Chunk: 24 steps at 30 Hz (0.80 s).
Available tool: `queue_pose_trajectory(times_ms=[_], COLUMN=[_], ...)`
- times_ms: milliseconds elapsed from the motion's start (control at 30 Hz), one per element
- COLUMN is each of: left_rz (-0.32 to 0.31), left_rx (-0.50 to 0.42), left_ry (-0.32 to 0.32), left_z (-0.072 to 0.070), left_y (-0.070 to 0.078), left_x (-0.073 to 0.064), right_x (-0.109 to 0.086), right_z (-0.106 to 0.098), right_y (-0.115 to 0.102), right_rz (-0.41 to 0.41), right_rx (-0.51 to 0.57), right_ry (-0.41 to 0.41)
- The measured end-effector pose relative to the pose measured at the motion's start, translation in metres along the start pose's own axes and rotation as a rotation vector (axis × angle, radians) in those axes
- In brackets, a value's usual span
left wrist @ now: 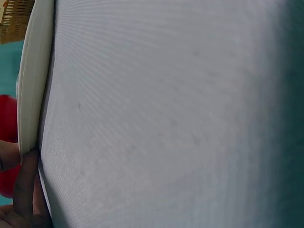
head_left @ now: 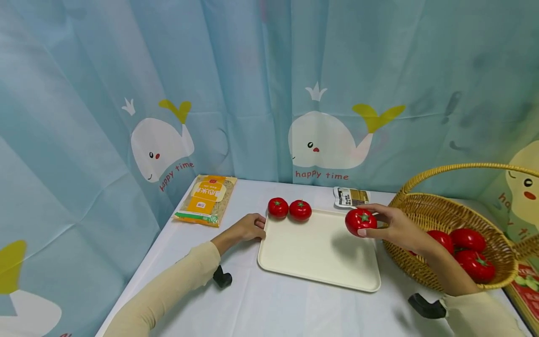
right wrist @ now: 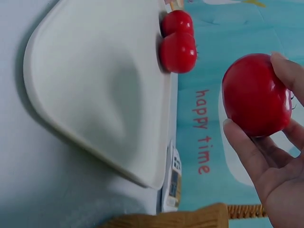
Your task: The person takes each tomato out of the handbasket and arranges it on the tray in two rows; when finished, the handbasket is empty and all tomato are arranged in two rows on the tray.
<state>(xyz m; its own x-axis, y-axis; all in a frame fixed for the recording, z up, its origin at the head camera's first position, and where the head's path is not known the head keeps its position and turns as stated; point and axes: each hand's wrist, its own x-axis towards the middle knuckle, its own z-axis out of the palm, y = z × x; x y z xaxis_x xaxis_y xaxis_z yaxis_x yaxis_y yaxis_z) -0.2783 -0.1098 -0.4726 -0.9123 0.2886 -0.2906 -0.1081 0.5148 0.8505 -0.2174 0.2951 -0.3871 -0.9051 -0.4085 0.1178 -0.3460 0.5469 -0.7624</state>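
Observation:
My right hand (head_left: 397,227) grips a red tomato (head_left: 360,222) above the right part of a cream rectangular tray (head_left: 311,260). In the right wrist view, thumb and fingers wrap the held tomato (right wrist: 256,95), which is clear of the tray. Two more tomatoes, a left one (head_left: 278,208) and a right one (head_left: 300,210), sit side by side at the tray's far left corner. My left hand (head_left: 248,228) pinches the tray's left edge. In the left wrist view the thumb lies over the tray rim (left wrist: 35,80) and a finger (left wrist: 26,183) under it.
At the right stands a wicker basket (head_left: 421,208) with a tall handle, holding several tomatoes (head_left: 475,266). A yellow bag of grain (head_left: 207,200) lies at the back left. Behind the tray is a small packet (head_left: 351,197). A blue curtain (head_left: 252,93) hangs behind the white table (head_left: 236,304).

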Motion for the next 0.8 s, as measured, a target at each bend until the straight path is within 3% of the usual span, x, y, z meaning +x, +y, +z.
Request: queue_pose_trajectory(times_ms=[800], left_rz=[-0.007], left_rx=[0.039], left_ry=[0.007], left_z=[0.000], left_y=[0.001], left_x=[0.000], right_x=[0.033], right_z=[0.026], right_y=[0.004], right_rz=[-0.013], right_rx=[0.086], right_ry=[-0.044])
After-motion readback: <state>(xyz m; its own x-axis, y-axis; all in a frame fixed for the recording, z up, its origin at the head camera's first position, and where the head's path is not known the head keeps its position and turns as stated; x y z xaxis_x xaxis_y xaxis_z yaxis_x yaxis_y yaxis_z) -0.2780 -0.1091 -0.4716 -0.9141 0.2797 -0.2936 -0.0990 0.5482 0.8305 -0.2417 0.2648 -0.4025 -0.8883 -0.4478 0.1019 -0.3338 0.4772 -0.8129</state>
